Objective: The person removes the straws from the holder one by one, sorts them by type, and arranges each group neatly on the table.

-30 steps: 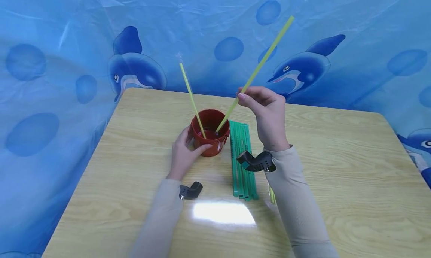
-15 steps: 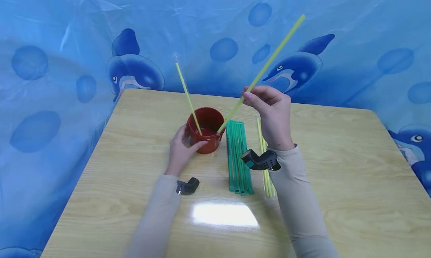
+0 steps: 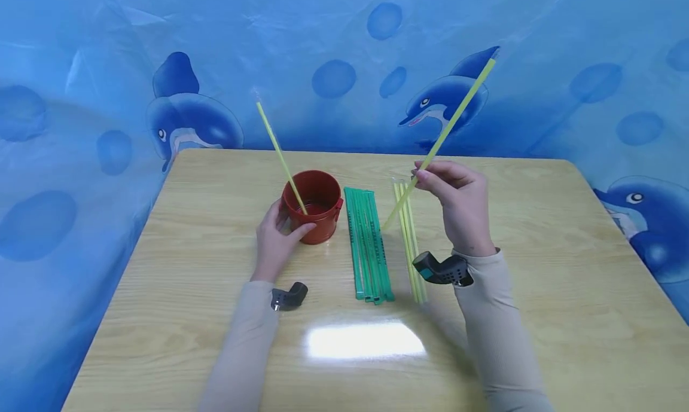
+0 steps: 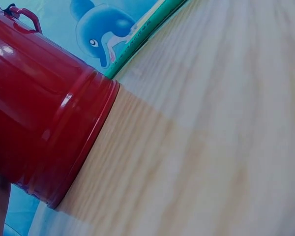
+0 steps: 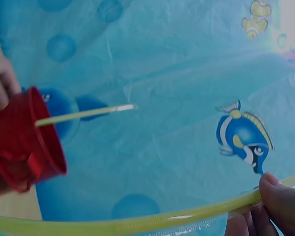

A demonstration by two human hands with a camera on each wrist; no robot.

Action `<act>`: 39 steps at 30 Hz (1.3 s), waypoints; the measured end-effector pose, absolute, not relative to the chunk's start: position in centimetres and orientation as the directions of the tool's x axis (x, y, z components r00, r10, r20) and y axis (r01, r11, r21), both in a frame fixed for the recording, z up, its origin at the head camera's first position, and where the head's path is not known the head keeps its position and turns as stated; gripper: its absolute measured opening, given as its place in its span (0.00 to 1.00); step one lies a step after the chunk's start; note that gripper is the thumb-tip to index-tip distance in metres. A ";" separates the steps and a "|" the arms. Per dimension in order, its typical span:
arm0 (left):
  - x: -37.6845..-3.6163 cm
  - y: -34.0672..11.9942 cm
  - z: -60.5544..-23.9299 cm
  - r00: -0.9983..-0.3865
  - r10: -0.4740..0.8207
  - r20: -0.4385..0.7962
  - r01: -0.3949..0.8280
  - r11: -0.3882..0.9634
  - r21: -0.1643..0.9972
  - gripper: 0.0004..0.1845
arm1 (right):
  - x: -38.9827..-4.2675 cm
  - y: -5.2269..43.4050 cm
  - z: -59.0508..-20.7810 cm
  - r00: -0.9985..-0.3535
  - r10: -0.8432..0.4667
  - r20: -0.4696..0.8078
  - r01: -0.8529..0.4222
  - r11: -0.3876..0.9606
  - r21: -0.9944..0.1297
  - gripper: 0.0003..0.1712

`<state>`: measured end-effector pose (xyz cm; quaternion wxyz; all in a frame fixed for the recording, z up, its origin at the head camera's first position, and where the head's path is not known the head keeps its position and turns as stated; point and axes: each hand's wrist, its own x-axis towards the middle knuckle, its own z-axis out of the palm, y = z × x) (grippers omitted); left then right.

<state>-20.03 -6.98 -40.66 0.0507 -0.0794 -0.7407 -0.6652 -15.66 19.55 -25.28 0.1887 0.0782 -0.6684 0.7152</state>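
My left hand grips the side of a small red bucket on the wooden table; the bucket's wall fills the left wrist view. One yellow-green straw leans in the bucket, its tip toward the curtain. My right hand pinches a second yellow-green straw held slanted in the air, lower end over the table right of the bucket, outside it. In the right wrist view that straw runs along the bottom, with my fingertips on it.
A bundle of green straws lies right of the bucket, and a few yellow-green straws lie beside them. A blue dolphin-print curtain hangs behind the table. A glare patch shines near the front edge.
My right hand has drawn its straw out of the bucket and moved it right and lower. The left hand stays on the bucket. The camera view has shifted slightly.
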 end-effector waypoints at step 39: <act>-19.9 -6.7 -40.5 -0.988 0.029 0.154 0.156 0.107 0.982 0.39 | -14.2 29.2 -34.4 -0.984 0.118 -0.132 0.158 0.246 -0.956 0.16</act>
